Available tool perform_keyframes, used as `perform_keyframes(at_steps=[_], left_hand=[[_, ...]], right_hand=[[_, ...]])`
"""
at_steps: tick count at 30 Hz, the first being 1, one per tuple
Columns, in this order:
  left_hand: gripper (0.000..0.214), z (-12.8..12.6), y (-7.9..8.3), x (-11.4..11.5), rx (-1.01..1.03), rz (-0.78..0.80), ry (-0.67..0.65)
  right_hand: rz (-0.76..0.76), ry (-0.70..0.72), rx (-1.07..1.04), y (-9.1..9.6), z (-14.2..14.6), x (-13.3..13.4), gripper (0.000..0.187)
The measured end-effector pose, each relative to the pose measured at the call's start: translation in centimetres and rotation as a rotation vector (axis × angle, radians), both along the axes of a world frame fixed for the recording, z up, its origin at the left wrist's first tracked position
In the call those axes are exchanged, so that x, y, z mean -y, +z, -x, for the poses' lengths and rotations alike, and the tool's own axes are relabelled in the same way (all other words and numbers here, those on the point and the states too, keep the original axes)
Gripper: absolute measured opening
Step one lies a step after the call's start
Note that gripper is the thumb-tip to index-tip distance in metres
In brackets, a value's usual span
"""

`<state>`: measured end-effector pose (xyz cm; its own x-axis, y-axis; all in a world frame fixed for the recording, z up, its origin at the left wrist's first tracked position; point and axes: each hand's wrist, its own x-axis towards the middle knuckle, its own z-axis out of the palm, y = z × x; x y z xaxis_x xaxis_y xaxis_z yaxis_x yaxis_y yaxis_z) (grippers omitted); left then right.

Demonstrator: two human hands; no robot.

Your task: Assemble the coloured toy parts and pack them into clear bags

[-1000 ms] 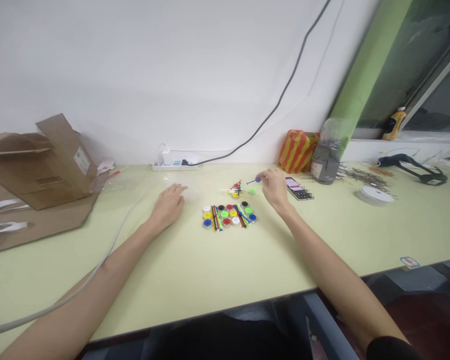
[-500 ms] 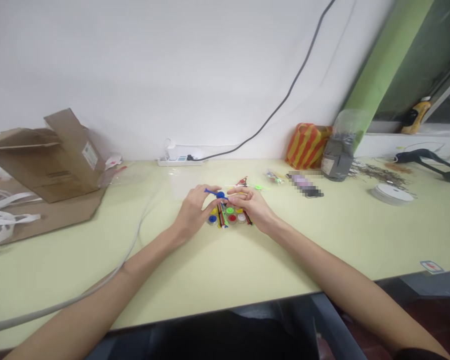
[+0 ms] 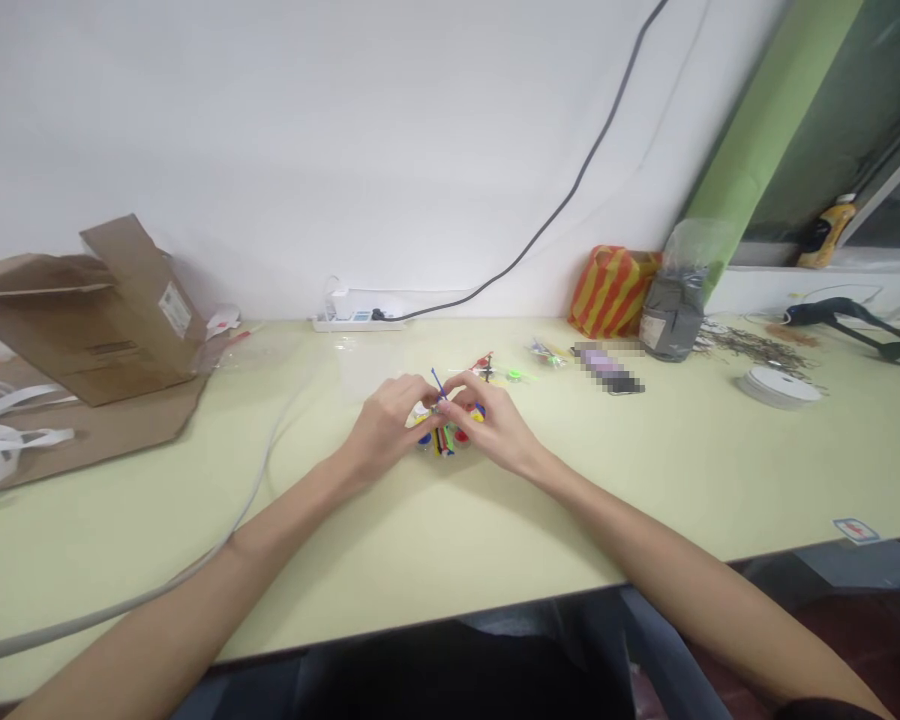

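My left hand point(image 3: 385, 422) and my right hand point(image 3: 499, 425) meet fingertip to fingertip over the middle of the table. Pinched between them is a small blue plastic piece point(image 3: 438, 381), its thin end pointing up; the fingers cover the rest. Below the hands lie small round pieces in clear casings, among them a blue round piece point(image 3: 424, 440) and a red round piece point(image 3: 461, 437), both partly hidden. Thin coloured plastic strips point(image 3: 442, 442) lie between these two. Just behind my right hand is a red plastic piece point(image 3: 482, 361).
A cardboard box point(image 3: 97, 340) stands at left, and a grey cable point(image 3: 247, 505) crosses near my left forearm. Behind are a power strip point(image 3: 360, 322), a striped bag point(image 3: 607, 290) and a phone point(image 3: 607, 367). A white spool point(image 3: 780, 387) lies at right.
The blue piece has turned from lying across the hands to pointing upward. My right hand has shifted left, closer to my left hand, and now covers more of the round pieces.
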<state>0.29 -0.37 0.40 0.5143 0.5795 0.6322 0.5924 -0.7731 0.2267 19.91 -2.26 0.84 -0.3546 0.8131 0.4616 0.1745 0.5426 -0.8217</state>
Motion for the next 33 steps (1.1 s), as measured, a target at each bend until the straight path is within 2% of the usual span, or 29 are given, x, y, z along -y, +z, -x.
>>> perform_keyframes(at_steps=[2,4,8,11,15,19,24,28,33], left_hand=[[0.018,0.0,0.0,0.1,-0.024,-0.023,0.003],[0.017,-0.1,0.2,0.3,-0.024,-0.035,-0.003],[0.014,-0.4,0.5,0.7,0.005,-0.043,-0.048],[0.016,-0.7,0.7,0.9,-0.036,-0.033,-0.078],[0.019,-1.0,0.8,1.2,-0.077,-0.011,-0.133],[0.019,-0.7,1.1,1.3,-0.037,0.016,-0.091],[0.019,0.0,1.0,0.7,-0.011,-0.058,0.018],[0.023,0.0,0.3,0.4,-0.003,-0.065,0.013],[0.029,0.1,-0.3,0.3,0.073,-0.018,0.011]], right_hand=[[-0.105,-0.028,0.09,0.2,0.0,0.4,0.019],[-0.11,0.0,0.096,0.3,0.1,0.7,0.017],[0.029,0.147,-0.031,0.8,-0.1,0.6,0.025],[0.166,0.318,-0.107,1.1,-0.5,0.2,0.036],[0.252,0.469,-0.145,1.2,-1.2,-0.7,0.039],[0.265,0.395,-0.195,0.9,-1.9,-1.6,0.041],[0.229,0.224,-0.216,0.9,-1.8,-1.4,0.038],[0.257,0.177,-0.135,0.8,-0.9,-0.7,0.041],[0.277,0.114,-0.131,0.7,-0.3,-0.5,0.041]])
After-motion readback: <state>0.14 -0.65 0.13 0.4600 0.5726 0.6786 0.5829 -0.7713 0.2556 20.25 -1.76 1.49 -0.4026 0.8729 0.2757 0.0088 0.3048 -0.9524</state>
